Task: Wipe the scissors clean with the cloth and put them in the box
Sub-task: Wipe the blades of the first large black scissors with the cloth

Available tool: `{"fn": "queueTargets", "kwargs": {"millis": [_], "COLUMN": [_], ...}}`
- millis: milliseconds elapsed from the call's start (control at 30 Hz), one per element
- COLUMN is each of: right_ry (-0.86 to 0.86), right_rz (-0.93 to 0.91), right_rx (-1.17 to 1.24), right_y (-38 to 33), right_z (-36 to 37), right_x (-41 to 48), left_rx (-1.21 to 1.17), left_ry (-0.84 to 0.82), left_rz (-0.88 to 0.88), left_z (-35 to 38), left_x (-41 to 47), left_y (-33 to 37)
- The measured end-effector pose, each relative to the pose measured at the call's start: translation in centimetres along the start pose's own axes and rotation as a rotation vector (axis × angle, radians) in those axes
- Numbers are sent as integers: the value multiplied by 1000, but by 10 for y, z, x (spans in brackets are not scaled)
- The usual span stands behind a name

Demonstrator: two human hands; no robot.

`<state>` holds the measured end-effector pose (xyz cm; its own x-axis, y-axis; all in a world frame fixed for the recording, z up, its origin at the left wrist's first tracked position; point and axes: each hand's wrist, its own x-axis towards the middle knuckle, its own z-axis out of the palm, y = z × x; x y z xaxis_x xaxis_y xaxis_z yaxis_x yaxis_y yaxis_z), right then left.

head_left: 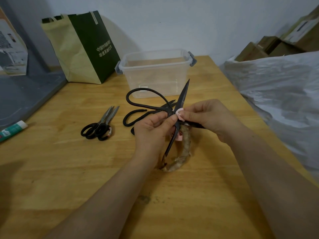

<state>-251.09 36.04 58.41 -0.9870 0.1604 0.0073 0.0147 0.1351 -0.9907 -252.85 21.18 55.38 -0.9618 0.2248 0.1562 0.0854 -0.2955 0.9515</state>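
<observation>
Over the wooden table (69, 161) I hold a pair of black iron scissors (183, 95), blades slightly apart and one tip pointing up. Its handle loop (186, 144) is wrapped in pale cord and hangs down toward the table. My left hand (151, 130) grips the scissors near the pivot. My right hand (207, 116) pinches a small pink cloth (179, 115) against a blade at the pivot. A clear plastic box (155, 71) with grey latches stands open behind, with nothing visible inside.
A second large black pair of scissors (138, 105) lies in front of the box. A small black-handled pair (101, 125) lies to the left. A green and tan bag (82, 47), a grey board (20, 99), a glue stick (12, 130) and white plastic sheeting (276, 94) border the table.
</observation>
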Motion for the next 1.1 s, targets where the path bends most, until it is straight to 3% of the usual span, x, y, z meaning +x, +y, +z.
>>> {"fn": "queueTargets", "kwargs": {"millis": [100, 567, 800, 967, 1100], "right_ry": [-56, 64, 270, 71, 182], "right_rz": [-18, -30, -86, -40, -45], "right_rx": [-14, 148, 156, 27, 70], "right_y": [0, -2, -5, -7, -7], "right_z": [0, 12, 6, 2, 3], "right_x": [-1, -2, 6, -1, 1], "left_rx": [8, 87, 122, 75, 89], "left_ry": [-20, -46, -39, -116, -117], "left_rz": [-9, 9, 7, 16, 15], "left_z": [-1, -2, 0, -5, -3], "left_x": [0, 4, 4, 3, 4], "left_y": [0, 2, 0, 3, 3]}}
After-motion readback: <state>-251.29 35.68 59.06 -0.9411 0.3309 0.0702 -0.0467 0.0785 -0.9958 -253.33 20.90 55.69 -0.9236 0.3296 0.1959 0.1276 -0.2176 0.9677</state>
